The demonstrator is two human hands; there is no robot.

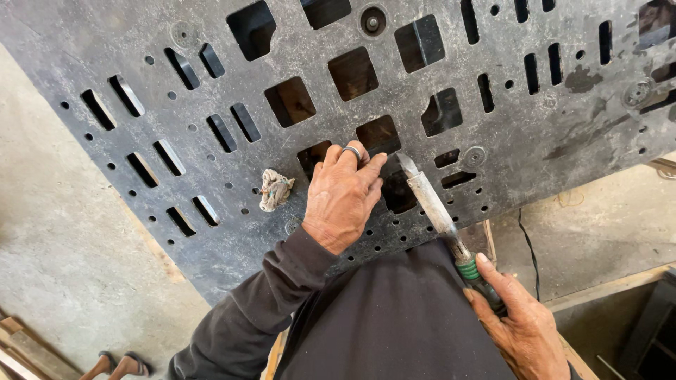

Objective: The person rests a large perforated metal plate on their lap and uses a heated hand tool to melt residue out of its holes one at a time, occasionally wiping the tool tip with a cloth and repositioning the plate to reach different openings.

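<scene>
A large dark metal plate [493,127] with many square and slotted cut-outs fills the upper view. My left hand [343,197], a ring on one finger, rests flat on the plate beside a square cut-out, fingers together. My right hand [524,327] grips the green handle of a flat metal file [431,200]. The file's tip lies at the edge of a cut-out, right next to my left fingertips. A crumpled dirty rag [274,190] sits on the plate just left of my left hand.
The plate slopes over a concrete floor [63,246]. A black cable [529,250] runs on the floor at right by a wooden frame [612,285]. Sandalled feet [120,364] show at bottom left. My dark clothing fills the bottom centre.
</scene>
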